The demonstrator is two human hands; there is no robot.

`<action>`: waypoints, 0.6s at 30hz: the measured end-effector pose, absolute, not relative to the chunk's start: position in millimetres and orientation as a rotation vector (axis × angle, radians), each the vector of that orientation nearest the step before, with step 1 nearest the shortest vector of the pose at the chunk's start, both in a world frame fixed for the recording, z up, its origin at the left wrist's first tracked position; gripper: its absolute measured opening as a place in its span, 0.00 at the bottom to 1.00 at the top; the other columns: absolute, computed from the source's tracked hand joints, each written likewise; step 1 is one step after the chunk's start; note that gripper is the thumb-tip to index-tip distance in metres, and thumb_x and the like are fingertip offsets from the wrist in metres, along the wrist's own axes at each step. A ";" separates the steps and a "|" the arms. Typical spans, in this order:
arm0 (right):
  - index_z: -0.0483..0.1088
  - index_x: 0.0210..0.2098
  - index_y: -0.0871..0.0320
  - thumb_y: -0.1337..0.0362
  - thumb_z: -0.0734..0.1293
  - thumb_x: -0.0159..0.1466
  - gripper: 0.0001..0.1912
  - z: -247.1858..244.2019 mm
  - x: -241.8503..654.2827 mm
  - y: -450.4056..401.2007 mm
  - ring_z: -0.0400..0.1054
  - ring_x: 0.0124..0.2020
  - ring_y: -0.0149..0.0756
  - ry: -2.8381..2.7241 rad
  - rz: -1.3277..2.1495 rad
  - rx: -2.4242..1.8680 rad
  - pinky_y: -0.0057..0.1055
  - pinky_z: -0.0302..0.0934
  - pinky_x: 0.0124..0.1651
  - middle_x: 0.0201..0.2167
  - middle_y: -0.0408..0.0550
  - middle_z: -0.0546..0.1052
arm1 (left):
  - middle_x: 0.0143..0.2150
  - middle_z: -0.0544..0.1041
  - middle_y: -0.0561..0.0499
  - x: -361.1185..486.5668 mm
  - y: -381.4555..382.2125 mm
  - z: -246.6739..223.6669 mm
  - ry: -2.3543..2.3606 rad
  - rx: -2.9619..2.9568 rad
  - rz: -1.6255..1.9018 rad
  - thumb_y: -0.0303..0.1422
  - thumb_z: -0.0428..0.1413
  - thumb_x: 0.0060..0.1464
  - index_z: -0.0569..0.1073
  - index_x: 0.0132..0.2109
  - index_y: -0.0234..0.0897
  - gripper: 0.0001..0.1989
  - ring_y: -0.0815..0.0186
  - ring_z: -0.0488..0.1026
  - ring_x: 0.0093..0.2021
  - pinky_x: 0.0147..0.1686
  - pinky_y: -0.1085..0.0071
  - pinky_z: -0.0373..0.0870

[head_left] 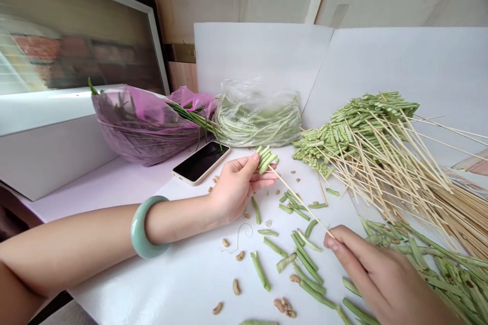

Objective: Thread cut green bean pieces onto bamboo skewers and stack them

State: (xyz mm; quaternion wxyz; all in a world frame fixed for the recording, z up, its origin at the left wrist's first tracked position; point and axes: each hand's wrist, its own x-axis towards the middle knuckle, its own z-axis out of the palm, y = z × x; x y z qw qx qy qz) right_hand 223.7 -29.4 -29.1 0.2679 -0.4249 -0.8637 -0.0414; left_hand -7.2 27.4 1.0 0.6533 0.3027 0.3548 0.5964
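Note:
My left hand [236,186], with a pale green bangle [143,227] on its wrist, holds a thin wooden skewer [299,202] near its tip. Several short green bean pieces [266,160] are threaded there. My right hand [381,274] pinches the skewer's far end between finger and thumb. Loose bean pieces [301,259] and brown beans [240,256] lie scattered on the white paper [183,284] beneath my hands. Long green beans [438,269] lie heaped beside my right hand.
A large heap of finished bean skewers [362,147] lies at the right, with bare wooden sticks [457,213] behind the long beans. A phone [200,162], a clear bag of beans [259,118] and a purple bag [145,127] stand at the back, before white boards [259,56].

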 end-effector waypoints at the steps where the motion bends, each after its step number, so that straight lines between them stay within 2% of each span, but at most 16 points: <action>1: 0.71 0.34 0.54 0.62 0.53 0.69 0.16 -31.6 222.5 -31.8 0.75 0.20 0.33 -2.388 -0.158 -1.115 0.23 0.58 0.13 0.26 0.45 0.81 | 0.31 0.78 0.43 -7.4 26.6 1.8 0.803 0.696 1.337 0.28 0.46 0.64 0.73 0.33 0.26 0.15 0.71 0.77 0.27 0.32 0.77 0.75; 9: 0.65 0.28 0.54 0.66 0.49 0.70 0.19 -30.0 213.7 -32.5 0.67 0.11 0.30 -2.385 -0.396 -0.985 0.26 0.54 0.12 0.18 0.44 0.78 | 0.30 0.78 0.44 -10.1 28.4 -3.0 0.779 0.762 1.295 0.27 0.48 0.63 0.74 0.30 0.26 0.16 0.71 0.77 0.27 0.32 0.80 0.75; 18: 0.64 0.35 0.57 0.66 0.50 0.71 0.14 -38.7 215.9 -35.6 0.70 0.13 0.33 -2.357 -0.461 -1.024 0.26 0.58 0.15 0.16 0.42 0.76 | 0.30 0.80 0.40 -14.6 29.0 -5.9 0.706 0.819 1.270 0.28 0.49 0.62 0.77 0.31 0.24 0.15 0.66 0.79 0.30 0.33 0.77 0.77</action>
